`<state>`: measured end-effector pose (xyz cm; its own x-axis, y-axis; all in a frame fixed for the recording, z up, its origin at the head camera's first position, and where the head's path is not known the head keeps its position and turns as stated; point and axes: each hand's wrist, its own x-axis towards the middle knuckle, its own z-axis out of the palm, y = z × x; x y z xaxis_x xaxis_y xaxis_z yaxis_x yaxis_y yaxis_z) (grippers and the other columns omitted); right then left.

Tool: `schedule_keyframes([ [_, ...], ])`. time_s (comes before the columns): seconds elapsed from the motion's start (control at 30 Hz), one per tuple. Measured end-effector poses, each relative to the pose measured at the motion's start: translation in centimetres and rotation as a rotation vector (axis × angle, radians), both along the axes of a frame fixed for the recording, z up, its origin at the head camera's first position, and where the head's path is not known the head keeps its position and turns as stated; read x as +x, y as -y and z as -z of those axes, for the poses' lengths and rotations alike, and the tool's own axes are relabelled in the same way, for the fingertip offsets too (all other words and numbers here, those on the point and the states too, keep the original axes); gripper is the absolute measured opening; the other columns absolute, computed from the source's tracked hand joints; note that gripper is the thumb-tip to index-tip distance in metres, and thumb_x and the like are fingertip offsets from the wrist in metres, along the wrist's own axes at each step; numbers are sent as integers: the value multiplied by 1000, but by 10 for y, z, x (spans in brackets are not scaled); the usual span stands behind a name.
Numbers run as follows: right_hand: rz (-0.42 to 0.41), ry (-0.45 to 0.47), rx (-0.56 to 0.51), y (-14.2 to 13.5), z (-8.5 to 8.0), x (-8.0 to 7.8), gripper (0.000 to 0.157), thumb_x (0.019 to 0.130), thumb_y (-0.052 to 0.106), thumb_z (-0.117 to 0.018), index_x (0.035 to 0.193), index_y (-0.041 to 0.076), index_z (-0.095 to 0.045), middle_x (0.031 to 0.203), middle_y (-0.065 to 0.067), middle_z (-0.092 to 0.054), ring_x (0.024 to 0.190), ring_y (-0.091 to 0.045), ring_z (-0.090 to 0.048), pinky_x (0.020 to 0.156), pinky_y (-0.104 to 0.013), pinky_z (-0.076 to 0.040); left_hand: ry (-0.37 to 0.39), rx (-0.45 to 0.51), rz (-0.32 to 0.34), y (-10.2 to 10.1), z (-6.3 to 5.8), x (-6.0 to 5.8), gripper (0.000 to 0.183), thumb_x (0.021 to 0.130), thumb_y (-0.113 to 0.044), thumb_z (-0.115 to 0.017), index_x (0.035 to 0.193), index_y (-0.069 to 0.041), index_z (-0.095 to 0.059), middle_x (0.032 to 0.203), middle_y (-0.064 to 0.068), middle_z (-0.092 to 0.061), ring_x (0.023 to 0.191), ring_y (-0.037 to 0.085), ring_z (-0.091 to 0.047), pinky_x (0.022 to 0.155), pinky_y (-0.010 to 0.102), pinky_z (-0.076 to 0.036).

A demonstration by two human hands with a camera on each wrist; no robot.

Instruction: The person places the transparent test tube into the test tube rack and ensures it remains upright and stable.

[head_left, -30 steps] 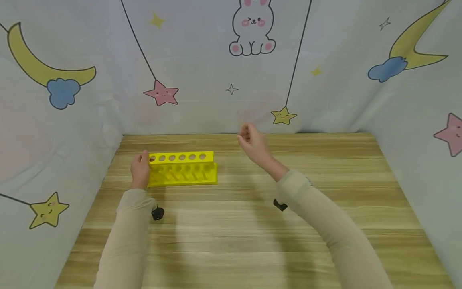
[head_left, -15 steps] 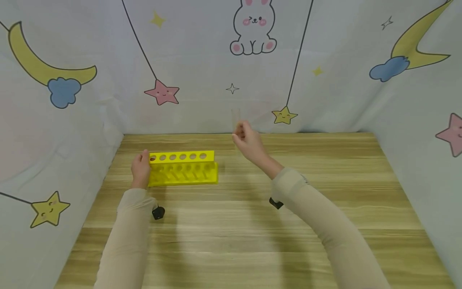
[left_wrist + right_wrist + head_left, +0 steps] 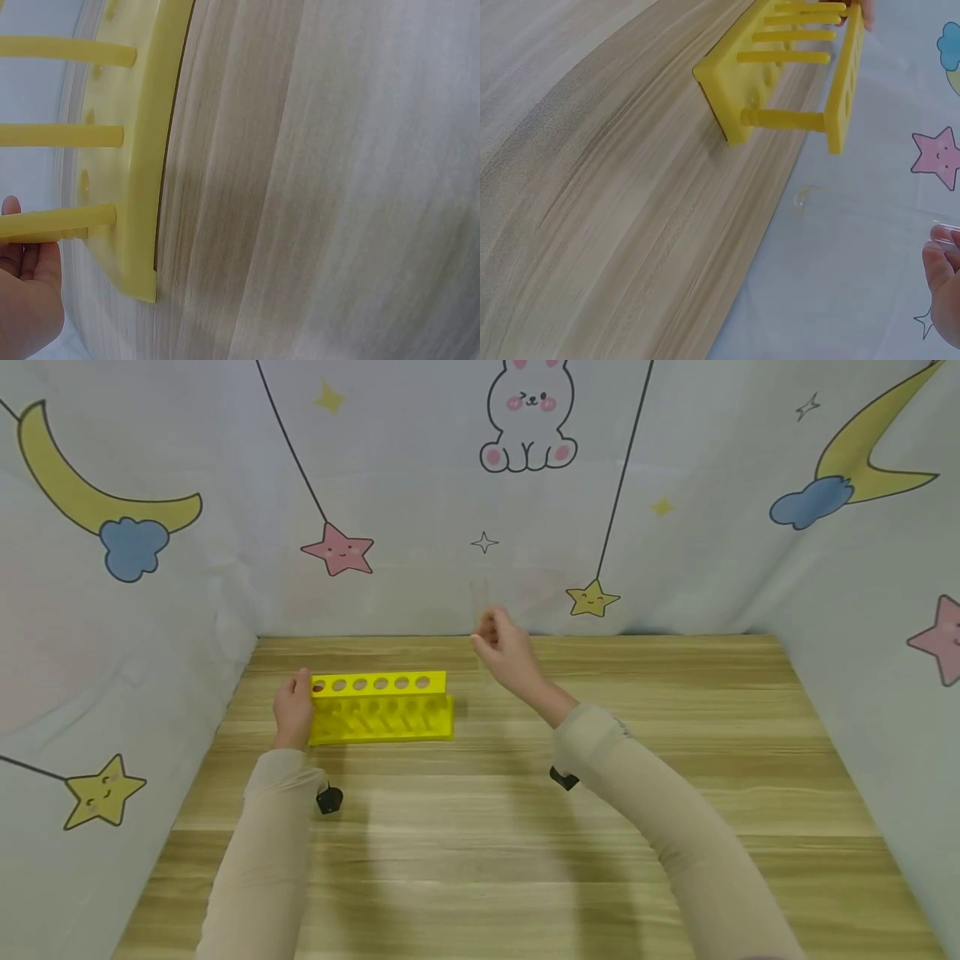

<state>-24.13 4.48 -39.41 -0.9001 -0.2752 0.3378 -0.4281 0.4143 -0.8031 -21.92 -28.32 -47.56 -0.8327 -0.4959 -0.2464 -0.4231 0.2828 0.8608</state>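
Note:
A yellow test tube rack stands on the wooden table, its top plate pierced by a row of several round holes. At its left end my left hand grips the rack, thumb up by the top plate; the left wrist view shows the fingers at the end post. To the right of the rack, my right hand pinches a clear test tube near its upper part and holds it upright above the table's back. In the right wrist view the tube's rounded bottom hangs below the fingers, beside the rack.
The wood-grain table ends at a white cloth backdrop printed with stars, moons and a rabbit. Cloth walls also rise at the left and right sides. A small black wrist camera sits under the left sleeve.
My right hand has moved left with the test tube, closer to the rack. The left hand and the rack have stayed in place.

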Motion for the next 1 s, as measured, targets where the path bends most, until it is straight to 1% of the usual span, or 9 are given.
schedule_keyframes([
  [0.3,-9,5,-18,10,-2,-1,17,87,11,-51,99,3,-43,87,-11,-57,75,-18,-53,67,-25,-46,0,12,2,-1,-3,1,55,92,-50,-25,115,-5,-45,95,-5,-47,78,8,-37,71,21,-34],
  [0.53,-10,-23,-28,16,-1,-2,17,86,10,-51,100,1,-44,87,-12,-58,74,-18,-54,67,-25,-46,-11,-29,11,-2,-1,1,56,92,-50,-24,116,-4,-45,99,-2,-48,77,9,-38,71,21,-34],
  [0.77,-22,-35,-24,22,-3,0,18,87,9,-52,100,0,-44,88,-13,-59,75,-19,-55,67,-26,-46,3,-27,14,-2,-2,1,59,92,-50,-22,119,-4,-45,107,3,-49,85,11,-39,74,22,-34],
  [1.0,-25,-42,-14,28,-5,0,18,87,9,-51,102,1,-44,88,-13,-59,75,-19,-54,68,-25,-46,-11,-30,12,-1,0,1,58,92,-51,-23,116,-4,-46,102,0,-49,81,10,-38,72,21,-34],
])
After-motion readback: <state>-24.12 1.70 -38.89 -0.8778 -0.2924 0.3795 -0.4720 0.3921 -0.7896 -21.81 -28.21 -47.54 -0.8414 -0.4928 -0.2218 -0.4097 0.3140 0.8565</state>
